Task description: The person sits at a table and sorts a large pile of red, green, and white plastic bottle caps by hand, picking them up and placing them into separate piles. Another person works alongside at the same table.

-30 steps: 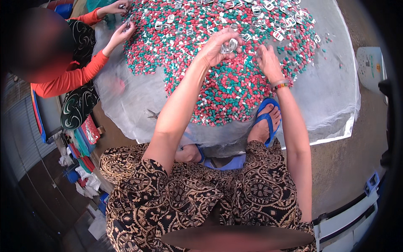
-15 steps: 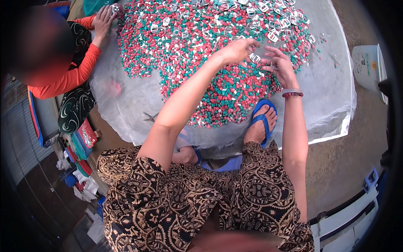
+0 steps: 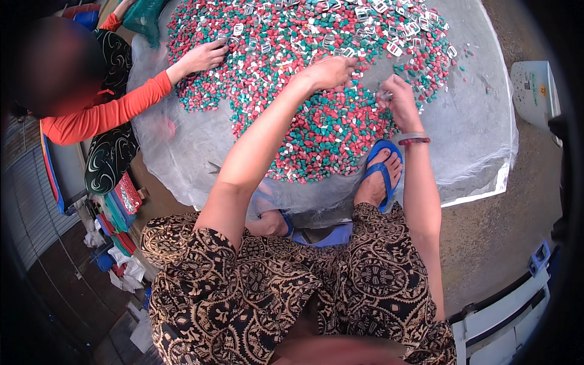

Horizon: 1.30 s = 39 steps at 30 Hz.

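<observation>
A wide heap of small red, green and white pebble-like pieces (image 3: 316,128) lies in front of me, with white slotted buckles (image 3: 394,48) scattered over its far part. Over the middle of the heap is my left hand (image 3: 330,73), its fingers bent and drawn together; whatever is in them is hidden. My right hand (image 3: 399,100) is at the heap's right side, wrist up from the sheet, fingers closed on a small pale piece that looks like a buckle, partly blurred. The two hands are apart, with a thinly covered grey patch between them.
A pale plastic sheet (image 3: 468,146) lies under the heap. My sandalled foot (image 3: 382,176) rests at its near edge. Scissors (image 3: 214,167) lie left of my forearm. A co-worker's hand (image 3: 210,55) reaches in from the left, near a green net bag (image 3: 145,21). A whitish tub (image 3: 532,94) stands right.
My hands have moved apart, and the buckle between them is gone from there. My right hand's fingers have closed. The co-worker's near hand has moved right onto the heap.
</observation>
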Tool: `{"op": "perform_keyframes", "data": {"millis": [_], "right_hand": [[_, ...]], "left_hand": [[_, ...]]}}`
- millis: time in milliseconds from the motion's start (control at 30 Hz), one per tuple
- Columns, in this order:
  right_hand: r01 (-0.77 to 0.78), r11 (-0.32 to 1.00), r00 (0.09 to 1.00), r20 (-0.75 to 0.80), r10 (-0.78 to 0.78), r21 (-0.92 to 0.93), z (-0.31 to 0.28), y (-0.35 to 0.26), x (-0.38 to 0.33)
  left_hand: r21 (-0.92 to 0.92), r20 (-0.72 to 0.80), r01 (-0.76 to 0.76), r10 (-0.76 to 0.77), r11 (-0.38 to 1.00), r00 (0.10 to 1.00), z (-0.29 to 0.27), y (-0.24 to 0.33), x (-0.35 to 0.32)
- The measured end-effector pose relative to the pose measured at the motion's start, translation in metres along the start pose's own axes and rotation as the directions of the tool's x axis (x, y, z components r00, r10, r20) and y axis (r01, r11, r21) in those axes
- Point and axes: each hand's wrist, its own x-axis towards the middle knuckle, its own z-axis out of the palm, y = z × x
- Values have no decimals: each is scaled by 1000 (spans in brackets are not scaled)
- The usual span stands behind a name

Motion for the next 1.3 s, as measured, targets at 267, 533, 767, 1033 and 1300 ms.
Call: {"op": "perform_keyframes", "data": {"millis": [267,533,767,1033,1300], "right_hand": [[-62,997,998,37,60,51,-4,-14,-13],[256,259,931,165,-326,-931,68,24,15],[341,224,924,281,-261,-913,73,31,15],[-159,965,984,114,137,209,67,14,-9],[-305,902,938,261,228,306,84,17,-24]], "left_hand": [[-634,122,101,-30,767,992,-4,6,0],[-74,-494,19,-53,997,868,-61,-25,-53],[-905,-324,-272,-117,328,939,-81,-67,-132],[51,-605,242,-163,969,780,0,-129,-115],[-374,-496,88,-279,923,823,39,-91,-97]]}}
